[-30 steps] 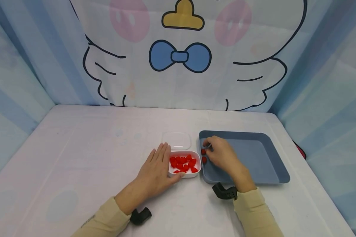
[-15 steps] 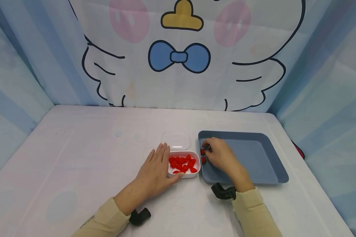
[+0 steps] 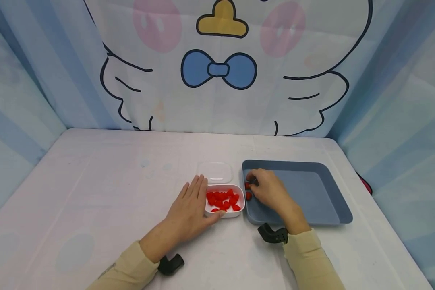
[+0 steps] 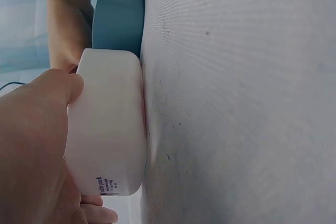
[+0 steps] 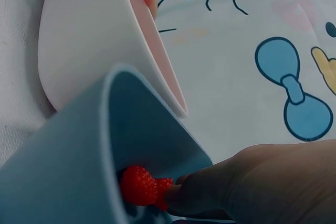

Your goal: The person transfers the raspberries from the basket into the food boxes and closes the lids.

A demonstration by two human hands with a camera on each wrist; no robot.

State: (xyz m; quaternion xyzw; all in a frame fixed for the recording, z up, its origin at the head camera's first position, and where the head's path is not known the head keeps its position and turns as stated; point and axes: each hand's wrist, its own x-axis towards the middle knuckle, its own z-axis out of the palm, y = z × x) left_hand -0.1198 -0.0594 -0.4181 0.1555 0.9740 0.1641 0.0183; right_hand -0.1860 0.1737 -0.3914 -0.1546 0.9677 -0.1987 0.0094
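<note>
My left hand point(image 3: 188, 213) lies flat with straight fingers along the left end of a white plastic box point(image 4: 107, 124), its thumb resting on the near rim. Inside the box are several small bright red berry-like pieces point(image 3: 222, 196). At the left end of a blue-grey tray point(image 3: 311, 189), my right hand point(image 3: 272, 191) has its thumb and finger bent around a red raspberry point(image 5: 164, 190), which the fingertips partly hide. Beside it in the tray sits another raspberry point(image 5: 138, 185), touching or almost touching the first.
Behind the box lies a clear plastic lid point(image 3: 214, 172) on the white tabletop point(image 3: 112, 181). The tray's left wall stands close against the box's right end. A printed curtain point(image 3: 217, 108) hangs along the table's back edge, with blue curtains at both sides.
The head view has shifted very slightly. Both hands stay almost where they were, the right fingertips still at the same raspberry.
</note>
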